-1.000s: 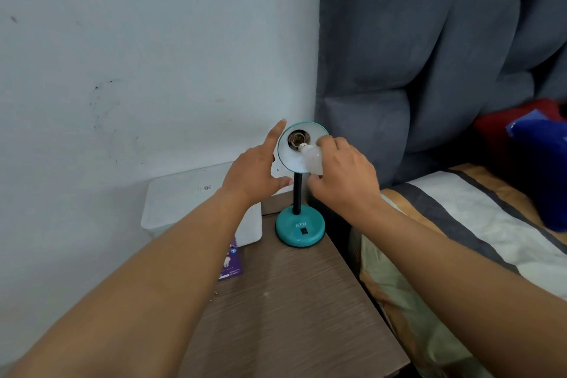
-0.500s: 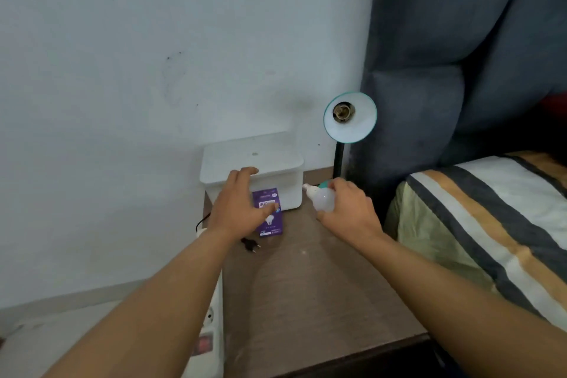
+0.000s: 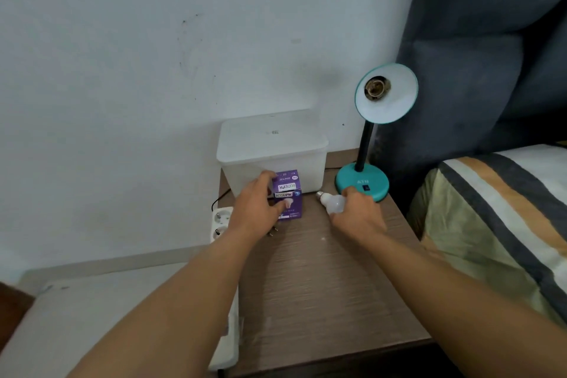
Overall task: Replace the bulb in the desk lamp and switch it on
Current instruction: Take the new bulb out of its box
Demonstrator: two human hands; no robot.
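Observation:
A teal desk lamp (image 3: 362,183) stands at the back right of the wooden bedside table (image 3: 319,285). Its shade (image 3: 387,95) faces me and the socket inside is empty. My right hand (image 3: 357,215) holds a white bulb (image 3: 333,202) low over the table, just in front of the lamp base, with its screw cap pointing left. My left hand (image 3: 256,207) grips a purple bulb box (image 3: 287,196) that stands in front of a white container. A black plug (image 3: 273,232) lies on the table under my left wrist.
A white lidded container (image 3: 273,147) sits against the wall behind the box. A white power strip (image 3: 221,221) hangs at the table's left edge. A bed with a striped cover (image 3: 497,224) and a grey padded headboard (image 3: 491,40) lie to the right.
My right hand took the bulb out of the lamp shade and lowered it to the table. My left hand left the shade and closed on the purple box.

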